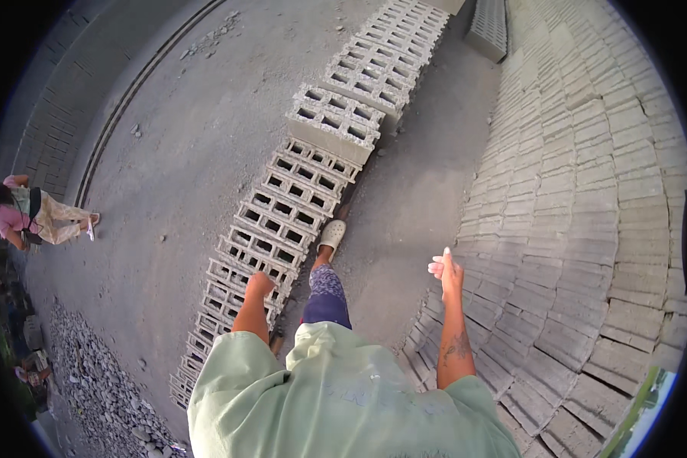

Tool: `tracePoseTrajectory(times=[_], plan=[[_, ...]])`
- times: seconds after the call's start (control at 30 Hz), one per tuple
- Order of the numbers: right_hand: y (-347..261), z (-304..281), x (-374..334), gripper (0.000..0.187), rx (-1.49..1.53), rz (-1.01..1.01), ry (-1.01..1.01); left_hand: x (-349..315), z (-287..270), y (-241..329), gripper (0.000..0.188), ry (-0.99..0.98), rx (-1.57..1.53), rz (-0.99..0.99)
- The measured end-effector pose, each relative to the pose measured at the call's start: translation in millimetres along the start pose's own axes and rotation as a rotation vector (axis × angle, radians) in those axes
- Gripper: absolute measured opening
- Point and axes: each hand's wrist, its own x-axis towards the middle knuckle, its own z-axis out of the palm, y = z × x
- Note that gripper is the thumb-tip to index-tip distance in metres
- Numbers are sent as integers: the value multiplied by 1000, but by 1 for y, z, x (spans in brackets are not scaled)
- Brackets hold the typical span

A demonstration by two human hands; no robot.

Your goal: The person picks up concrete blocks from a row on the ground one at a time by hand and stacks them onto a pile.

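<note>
My left hand (260, 285) is over a long row of grey hollow concrete blocks (280, 204). Its back faces up and the fingers are hidden, so whether it touches a block does not show. On the other side, my right hand (448, 276) is held out in the air with nothing in it, thumb and fingers apart. The stacked grey blocks (511, 252) to the right are nearest to it. One taller block (336, 122) stands up from the row ahead.
My foot in a pale clog (331, 233) is close beside the row. Between row and stacked wall runs a strip of grey ground (412, 206). Far left, a person in a pink top (23, 214) is standing. Loose gravel (99, 382) lies lower left.
</note>
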Motion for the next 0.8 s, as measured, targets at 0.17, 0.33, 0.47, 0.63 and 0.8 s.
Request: tracePoseTrajectory(times=[0.17,0.33,0.47,0.63,0.8], plan=[[-9,107,156,66,-468,112,-42,176,-159,166,32,338,-253,180],[-20,247,309,90,-545,132,-61,330,-283,247,50,601,-169,198],[-5,324,403,96,-509,145,-10,422,-316,279,59,483,-84,141],[0,365,425,63,-627,176,-14,468,-317,266,55,239,50,269],[47,343,413,47,-508,40,39,439,-287,260,45,410,-119,198]])
